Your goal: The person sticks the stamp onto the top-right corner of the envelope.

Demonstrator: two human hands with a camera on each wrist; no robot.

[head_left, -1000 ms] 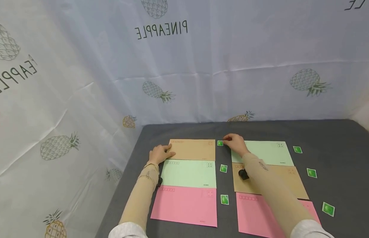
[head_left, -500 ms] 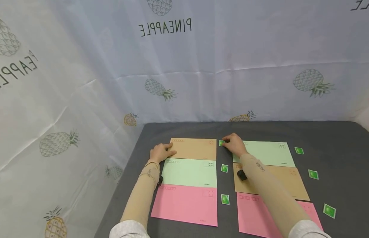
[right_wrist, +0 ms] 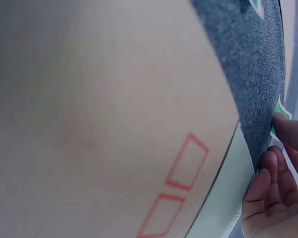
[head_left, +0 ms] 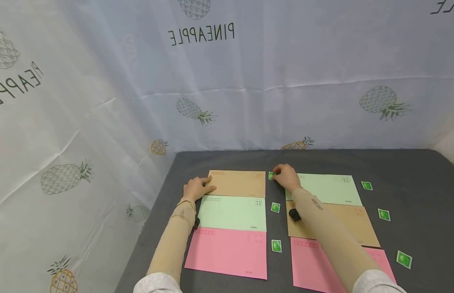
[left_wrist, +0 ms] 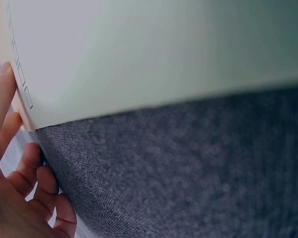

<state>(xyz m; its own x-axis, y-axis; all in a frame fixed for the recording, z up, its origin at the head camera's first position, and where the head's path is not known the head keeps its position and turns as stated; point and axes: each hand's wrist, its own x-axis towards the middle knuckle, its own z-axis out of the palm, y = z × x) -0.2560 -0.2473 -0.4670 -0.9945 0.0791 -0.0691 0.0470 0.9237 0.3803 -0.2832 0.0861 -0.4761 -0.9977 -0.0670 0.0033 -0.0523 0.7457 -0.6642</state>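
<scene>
My left hand (head_left: 195, 189) rests at the left edge of the upper-left tan envelope (head_left: 237, 183), thumb and index finger spread on it. In the left wrist view the index finger (left_wrist: 4, 89) lies along the envelope's edge, the other fingers loosely bent. At the back middle, my right hand (head_left: 288, 178) pinches the right side of a small green stamp (head_left: 271, 176), just right of the tan envelope. In the right wrist view a fingertip covers part of that stamp (right_wrist: 281, 112), its white border showing. The other fingers curl beside it.
Below the tan envelope lie a light green envelope (head_left: 232, 213) and a pink one (head_left: 227, 252). A second column holds green (head_left: 329, 189), tan (head_left: 344, 219) and pink (head_left: 311, 264) envelopes. More green stamps (head_left: 275, 207) lie beside both columns on the dark grey table (head_left: 413, 175).
My right fingers have closed in further over the stamp, covering more of its right side. The left hand stays on the tan envelope; the head view shifts slightly.
</scene>
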